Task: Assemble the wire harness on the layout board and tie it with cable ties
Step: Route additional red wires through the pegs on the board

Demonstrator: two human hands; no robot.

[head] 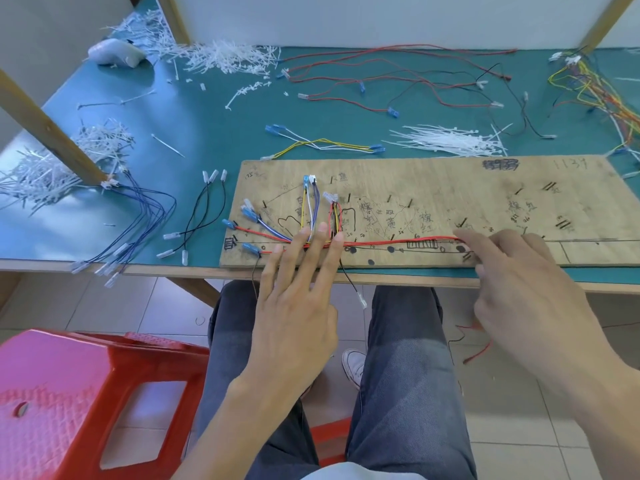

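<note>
Well, from the head view the layout board (pixel 450 188) lies flat along the near edge of the green tabletop (pixel 214 109), at about 6 o'clock right in front of the seated person. It is scribbled with marks and studded with small pegs. The wire harness (pixel 381 242) lies on the board. Its red run goes along the board's near edge from 9 o'clock toward 3, and short blue, white, yellow and red branches rise from its 9 o'clock end toward 12.

The left hand (pixel 298 306) lies over the place where those branches meet the red run. Its grip is apart, with the fingers (pixel 304 244) straight and spread, pressing the wires down onto the wood.

The right hand (pixel 530 289) is further along toward 3 o'clock, one fingertip touching the end of the visible red run. The other fingers curl under, and I cannot tell whether that grip is clamped on any wire. Loose red strands dangle below the tabletop edge under it.

Past the board, at about 1 o'clock, sits a heap of white cable ties (pixel 450 140). Loose red and black leads (pixel 398 81) sprawl at 12, and a many-coloured bundle (pixel 595 91) lies at 2. Blue leads (pixel 149 216) hang over the edge at 9, with black leads (pixel 204 216) just beside them. Cut tie scraps (pixel 225 57) are heaped at 11. A red plastic stool (pixel 69 393) stands on the floor at 7.
</note>
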